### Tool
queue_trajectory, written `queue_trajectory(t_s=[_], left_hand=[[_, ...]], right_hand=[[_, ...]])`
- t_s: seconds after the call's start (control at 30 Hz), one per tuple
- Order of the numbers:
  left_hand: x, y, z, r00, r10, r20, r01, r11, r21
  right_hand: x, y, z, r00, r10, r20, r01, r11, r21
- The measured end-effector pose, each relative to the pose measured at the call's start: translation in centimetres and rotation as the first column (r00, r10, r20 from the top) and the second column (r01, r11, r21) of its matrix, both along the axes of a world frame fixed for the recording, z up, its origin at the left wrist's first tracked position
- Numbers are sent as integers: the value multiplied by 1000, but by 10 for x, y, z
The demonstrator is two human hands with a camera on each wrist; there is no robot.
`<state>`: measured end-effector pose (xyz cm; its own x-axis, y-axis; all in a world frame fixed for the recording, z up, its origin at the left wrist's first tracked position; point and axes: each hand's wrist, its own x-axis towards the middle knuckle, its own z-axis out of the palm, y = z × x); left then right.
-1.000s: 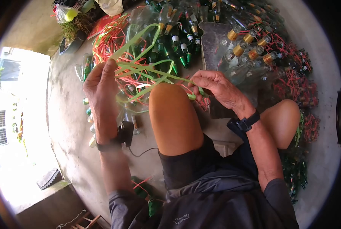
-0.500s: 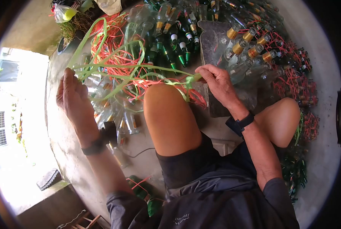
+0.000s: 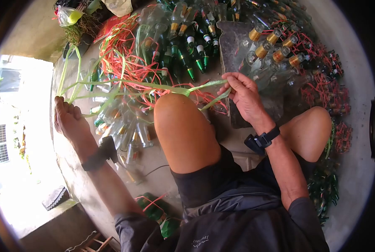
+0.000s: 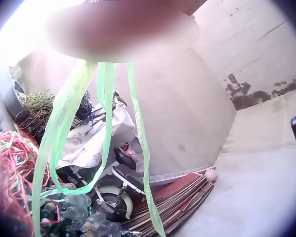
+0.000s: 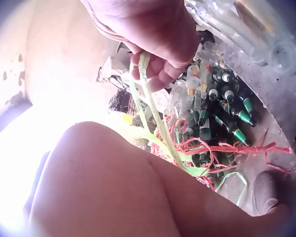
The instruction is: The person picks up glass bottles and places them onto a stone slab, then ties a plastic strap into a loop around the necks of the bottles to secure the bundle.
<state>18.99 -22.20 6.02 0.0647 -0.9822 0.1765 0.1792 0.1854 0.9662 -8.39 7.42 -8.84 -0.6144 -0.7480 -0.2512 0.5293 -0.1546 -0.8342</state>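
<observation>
Dozens of glass bottles (image 3: 191, 42), green and clear, lie and stand in crowded rows across a concrete floor (image 3: 86, 191). More clear bottles (image 3: 261, 52), smooth and gold-banded, stand on a dark, rough-edged desk (image 3: 231, 35) beyond a seated person's bare knee (image 3: 185, 134). Beside the bottles sprawls a heap of red strips (image 3: 122, 46), thin, crinkled and matted, with green strands caught among them.

Above the floor, flat green strips (image 3: 178, 90) stretch between two hands, crossing near the knee. The left hand (image 3: 72, 122) has moved farther outward since a moment earlier, leaving a longer, more open span between the hands. Its curled fingers pinch the strips at the far side, where the left wrist view shows translucent loops hanging beneath it, soft, ribbon-like and faintly creased. The right hand (image 3: 246, 98), near the desk, grips two strands between thumb and fingers; they run down and meet close to the knee.
</observation>
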Motion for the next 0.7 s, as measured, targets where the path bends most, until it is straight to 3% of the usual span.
queue_trajectory(t_s=[0.1, 0.23, 0.4, 0.57, 0.7], left_hand=[[5, -10, -8, 996, 91, 17, -91, 996, 9], [26, -36, -27, 984, 176, 16, -177, 983, 40], [50, -55, -31, 976, 216, 20, -217, 974, 63], [68, -65, -19, 985, 152, -80, -143, 984, 105], [40, -23, 24, 994, 19, -107, -16, 999, 30]], right_hand=[[0, 0, 5, 994, -13, 109, 24, 995, -97], [-5, 7, 13, 992, 11, 124, 4, 993, -121], [-4, 8, 25, 999, -24, -38, 23, 999, -23], [0, -2, 20, 997, -32, -77, 35, 999, 41], [1, -14, 16, 981, -5, -196, 18, 998, 64]])
